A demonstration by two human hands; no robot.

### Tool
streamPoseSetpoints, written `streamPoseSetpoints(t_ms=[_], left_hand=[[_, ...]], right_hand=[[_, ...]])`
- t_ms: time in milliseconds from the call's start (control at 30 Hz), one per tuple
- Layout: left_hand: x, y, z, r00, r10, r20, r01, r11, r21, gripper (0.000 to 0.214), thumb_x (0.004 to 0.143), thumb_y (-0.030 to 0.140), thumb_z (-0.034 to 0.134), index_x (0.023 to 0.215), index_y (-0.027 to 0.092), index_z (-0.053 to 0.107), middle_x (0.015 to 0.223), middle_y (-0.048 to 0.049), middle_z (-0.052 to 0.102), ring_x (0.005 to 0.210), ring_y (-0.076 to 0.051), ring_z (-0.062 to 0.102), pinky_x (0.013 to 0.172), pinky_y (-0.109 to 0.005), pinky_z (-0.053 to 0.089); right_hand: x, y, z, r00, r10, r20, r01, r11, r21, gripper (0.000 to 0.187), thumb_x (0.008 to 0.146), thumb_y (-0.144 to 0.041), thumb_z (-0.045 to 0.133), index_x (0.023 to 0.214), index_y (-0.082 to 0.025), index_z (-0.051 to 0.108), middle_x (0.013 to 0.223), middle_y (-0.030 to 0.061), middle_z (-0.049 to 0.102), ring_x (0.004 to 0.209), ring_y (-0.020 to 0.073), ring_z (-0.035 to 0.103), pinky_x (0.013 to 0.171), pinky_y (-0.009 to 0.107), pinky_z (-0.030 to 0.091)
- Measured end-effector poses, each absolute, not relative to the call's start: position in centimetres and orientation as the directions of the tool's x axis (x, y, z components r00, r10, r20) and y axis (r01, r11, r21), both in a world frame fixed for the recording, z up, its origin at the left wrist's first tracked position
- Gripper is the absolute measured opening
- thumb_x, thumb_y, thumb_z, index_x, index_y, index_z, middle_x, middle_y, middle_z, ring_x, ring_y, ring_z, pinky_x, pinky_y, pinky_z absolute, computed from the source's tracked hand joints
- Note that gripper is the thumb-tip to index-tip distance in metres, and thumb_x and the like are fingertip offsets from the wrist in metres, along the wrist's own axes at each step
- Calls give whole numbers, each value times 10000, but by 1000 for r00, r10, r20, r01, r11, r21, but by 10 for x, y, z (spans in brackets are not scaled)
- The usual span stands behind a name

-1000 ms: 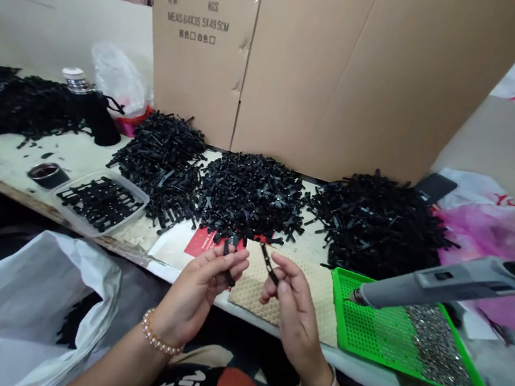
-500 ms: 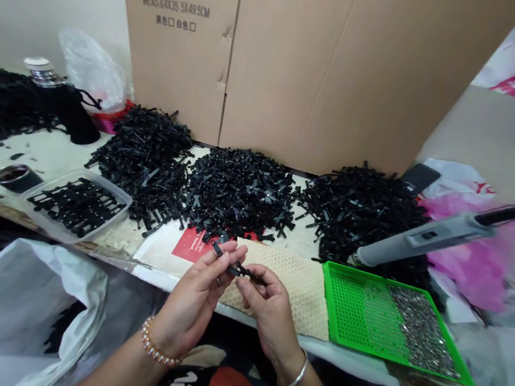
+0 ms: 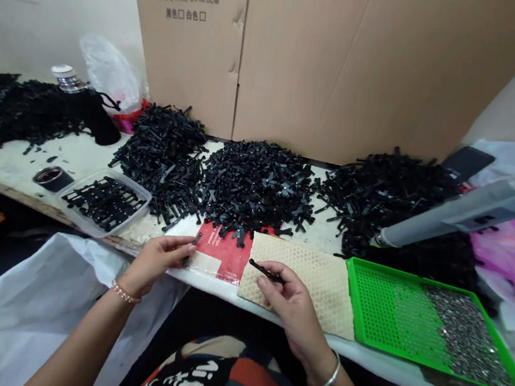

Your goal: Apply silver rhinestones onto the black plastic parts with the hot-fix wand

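Note:
My left hand [image 3: 154, 260] is at the table's front edge, beside a red card [image 3: 221, 253], with its fingers pinched on a small black strip [image 3: 193, 243]. My right hand [image 3: 288, 298] rests over a cream honeycomb mat [image 3: 317, 277] and pinches a thin black strip [image 3: 265, 271] that points left. The two hands are apart. Three heaps of black strips [image 3: 254, 183] lie just behind them on the table.
A green perforated tray [image 3: 375, 310] with small silver bits [image 3: 461, 337] sits at the right. A grey glue gun [image 3: 454, 216] leans over it. A clear tub of black strips [image 3: 104, 201], a white bag [image 3: 27, 315] at lower left, and cardboard boxes [image 3: 304, 53] behind.
My hands were together at the middle, working one black piece; now they have parted. The left hand moved left toward the red card, the right stayed over the mat holding a strip.

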State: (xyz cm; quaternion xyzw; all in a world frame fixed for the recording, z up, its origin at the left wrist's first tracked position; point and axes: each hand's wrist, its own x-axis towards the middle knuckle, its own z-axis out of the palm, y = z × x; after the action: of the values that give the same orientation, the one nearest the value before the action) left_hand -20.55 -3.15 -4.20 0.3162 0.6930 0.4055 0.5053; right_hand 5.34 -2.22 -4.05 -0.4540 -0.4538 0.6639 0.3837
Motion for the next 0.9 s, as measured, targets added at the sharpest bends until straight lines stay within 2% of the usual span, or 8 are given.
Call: streamPoseSetpoints(t_ms=[133,233,333,467,600,667,800,900], left_hand=[[-203,-26,-45,-210,905,-369,264,416,870,420,646,419,721,964,146,737,757,-45,731,593,-142,567,596,-269,440],[-206,-20,-45,-144,959,-243,512,282,812,334,693,441,655,875,178,752,855,-63,744,722,-199,628,659,-294,459],[-214,-12,-42,-158,986,-51,721,150,677,343,774,453,556,840,173,744,857,-82,726,761,-218,631,690,-309,460],[-224,3,-36,-192,971,145,890,110,442,390,840,443,468,885,150,720,825,-92,700,750,-219,618,714,-316,447],[-219,21,-38,-210,977,41,942,191,274,434,807,542,494,815,163,705,860,-106,707,815,-255,636,666,-312,433],[-216,26,-41,-272,962,-9,933,266,242,393,807,511,487,784,176,691,864,-104,709,808,-257,641,627,-304,415],[-220,27,-41,-370,923,-105,876,384,293,252,763,398,499,702,207,652,774,-65,706,727,-229,632,574,-283,374],[-232,22,-35,-386,915,-115,833,399,383,204,708,373,521,633,202,602,680,-44,667,655,-205,594,570,-274,363]], right_hand=[[55,-23,-43,-318,909,-270,-60,-303,-951,460,729,-529,737,1011,-179,640,630,-30,452,532,80,342,477,182,273],[57,-21,-43,-316,906,-280,-55,-312,-948,473,721,-535,743,1012,-175,643,647,-25,459,541,82,343,483,185,281],[59,-20,-44,-316,900,-300,-57,-333,-941,488,717,-540,746,1017,-171,638,626,-31,444,548,85,349,498,187,290],[58,-19,-44,-317,894,-317,-63,-353,-933,492,714,-542,748,1014,-170,631,626,-31,448,560,91,364,513,190,299],[57,-17,-44,-342,880,-329,-58,-370,-927,490,723,-548,737,1020,-173,627,617,-34,442,552,89,355,505,188,275],[57,-17,-44,-339,878,-337,-54,-376,-925,488,726,-547,736,1018,-172,626,614,-35,438,553,89,353,507,187,276],[59,-16,-46,-309,889,-338,-50,-370,-928,486,719,-543,742,1020,-176,637,660,-22,470,561,86,356,517,188,296],[60,-14,-47,-293,892,-345,-57,-377,-925,489,705,-542,752,1008,-173,646,669,-17,491,571,91,373,523,189,318]])
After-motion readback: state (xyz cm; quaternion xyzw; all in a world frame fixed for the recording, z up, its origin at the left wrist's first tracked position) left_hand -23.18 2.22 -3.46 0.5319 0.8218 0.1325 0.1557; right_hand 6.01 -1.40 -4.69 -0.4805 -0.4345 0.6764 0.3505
